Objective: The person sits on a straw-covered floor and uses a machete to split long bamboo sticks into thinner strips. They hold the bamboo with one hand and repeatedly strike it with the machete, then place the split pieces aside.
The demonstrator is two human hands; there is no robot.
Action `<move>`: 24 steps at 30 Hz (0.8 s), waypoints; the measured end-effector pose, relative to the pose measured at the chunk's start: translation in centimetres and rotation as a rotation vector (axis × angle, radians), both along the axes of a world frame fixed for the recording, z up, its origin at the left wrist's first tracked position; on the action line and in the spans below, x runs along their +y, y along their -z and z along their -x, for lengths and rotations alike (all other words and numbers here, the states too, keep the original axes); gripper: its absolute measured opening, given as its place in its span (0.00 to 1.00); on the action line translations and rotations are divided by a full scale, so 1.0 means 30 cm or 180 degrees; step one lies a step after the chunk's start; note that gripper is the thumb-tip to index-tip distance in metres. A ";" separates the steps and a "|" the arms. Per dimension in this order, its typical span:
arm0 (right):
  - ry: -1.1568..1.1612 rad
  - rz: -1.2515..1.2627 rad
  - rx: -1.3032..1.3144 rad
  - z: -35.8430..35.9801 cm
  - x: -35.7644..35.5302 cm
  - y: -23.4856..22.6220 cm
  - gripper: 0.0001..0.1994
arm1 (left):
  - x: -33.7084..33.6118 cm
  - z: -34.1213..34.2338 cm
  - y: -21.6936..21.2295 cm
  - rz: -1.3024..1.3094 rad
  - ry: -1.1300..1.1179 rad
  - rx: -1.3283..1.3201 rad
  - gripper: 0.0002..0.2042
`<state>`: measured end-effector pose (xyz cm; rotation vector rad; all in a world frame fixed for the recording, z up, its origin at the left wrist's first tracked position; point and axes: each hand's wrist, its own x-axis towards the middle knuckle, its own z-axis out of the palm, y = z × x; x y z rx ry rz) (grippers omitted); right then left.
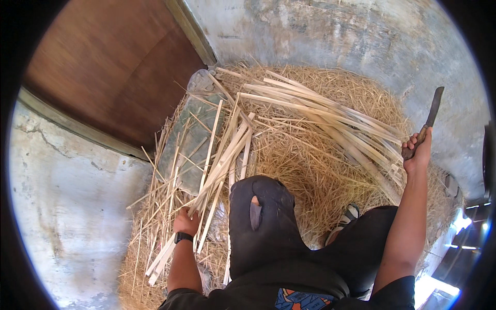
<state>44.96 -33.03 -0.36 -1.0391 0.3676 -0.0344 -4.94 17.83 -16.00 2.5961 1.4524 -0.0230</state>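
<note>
My left hand [186,221], with a black watch on its wrist, is closed around a bundle of pale split bamboo strips [219,164] that slants up and to the right over the straw. My right hand [418,151] is raised at the right and grips the wooden handle of a long dark knife [432,113], blade pointing up. My knee in black trousers [263,217] sits between the two arms, with a tear in the cloth.
A second heap of longer bamboo strips [330,121] lies across a thick bed of fine shavings [305,170]. A flat grey-green board [194,137] lies under the strips at left. A brown wooden door [113,67] and grey concrete walls [67,206] close in the corner. My sandalled foot [349,214] rests on the shavings.
</note>
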 end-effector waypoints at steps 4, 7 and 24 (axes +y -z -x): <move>0.0053 -0.0029 0.0007 0.011 -0.018 -0.006 0.24 | -0.024 0.002 -0.113 -0.0227 0.0106 0.0062 0.19; -0.0009 -0.0099 -0.0063 0.004 -0.052 0.004 0.24 | -0.036 0.029 -0.153 -0.0286 0.0108 0.0132 0.18; 0.0050 -0.0272 0.0035 -0.012 -0.061 0.037 0.25 | -0.013 0.334 -0.218 0.0413 -0.0359 -0.1350 0.17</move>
